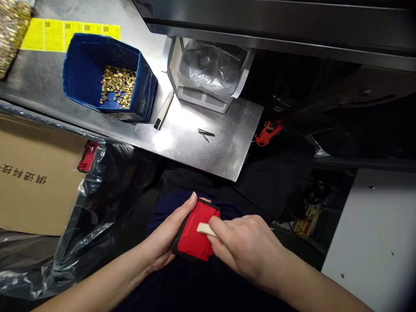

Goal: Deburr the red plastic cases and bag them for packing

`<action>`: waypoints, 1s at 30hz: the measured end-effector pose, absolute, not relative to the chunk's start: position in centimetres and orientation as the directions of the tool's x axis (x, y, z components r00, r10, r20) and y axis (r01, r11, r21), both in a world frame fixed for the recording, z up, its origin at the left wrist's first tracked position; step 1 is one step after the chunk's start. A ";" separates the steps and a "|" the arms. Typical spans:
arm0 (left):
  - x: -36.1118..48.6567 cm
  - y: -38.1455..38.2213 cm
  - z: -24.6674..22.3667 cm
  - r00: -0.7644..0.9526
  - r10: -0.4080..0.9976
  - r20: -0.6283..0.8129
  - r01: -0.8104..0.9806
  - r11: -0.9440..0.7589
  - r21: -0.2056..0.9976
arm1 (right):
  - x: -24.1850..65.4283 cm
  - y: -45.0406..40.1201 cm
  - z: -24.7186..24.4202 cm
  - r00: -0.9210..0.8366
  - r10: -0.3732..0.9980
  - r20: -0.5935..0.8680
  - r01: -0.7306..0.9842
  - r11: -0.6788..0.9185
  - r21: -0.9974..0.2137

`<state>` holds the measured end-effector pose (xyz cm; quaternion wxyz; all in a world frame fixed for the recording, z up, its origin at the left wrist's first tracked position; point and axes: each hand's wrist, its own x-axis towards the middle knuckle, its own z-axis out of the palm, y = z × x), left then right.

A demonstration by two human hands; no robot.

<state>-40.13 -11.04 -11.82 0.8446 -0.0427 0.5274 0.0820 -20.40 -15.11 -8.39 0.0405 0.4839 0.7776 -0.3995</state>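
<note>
While a red and black case (pixel 196 216) is held over the lap (pixel 175 286), its red face is turned up, and its long way is pointed away from the body, with the far end slanted a little to the right. The left edge is gripped by the left hand (pixel 169 234), which is bent around it, with the thumb up at the far corner and most of the fingers hidden. A pale strip (pixel 204 229) is pinched between the thumb and a finger of the right hand (pixel 245 242), which is curled up tight. The strip is pointed left, so the face is crossed the short way (whether it is touched by the tip cannot be told). By the right hand, part of the right edge is covered.

Ahead, the counter (pixel 224 149) is set well apart from the case, and its near corner is pointed toward the lap, a bit to the right. A small clipper (pixel 206 133) is laid on that end. Some room is left between the case and the counter. On the left, more room is found before black plastic (pixel 107 208) is reached.
</note>
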 end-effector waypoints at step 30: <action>-41.1 -10.7 -12.5 0.460 0.068 -0.886 -0.198 0.980 -0.028 | -22.1 -14.9 -7.5 -0.477 0.685 -0.551 0.836 0.160 -0.525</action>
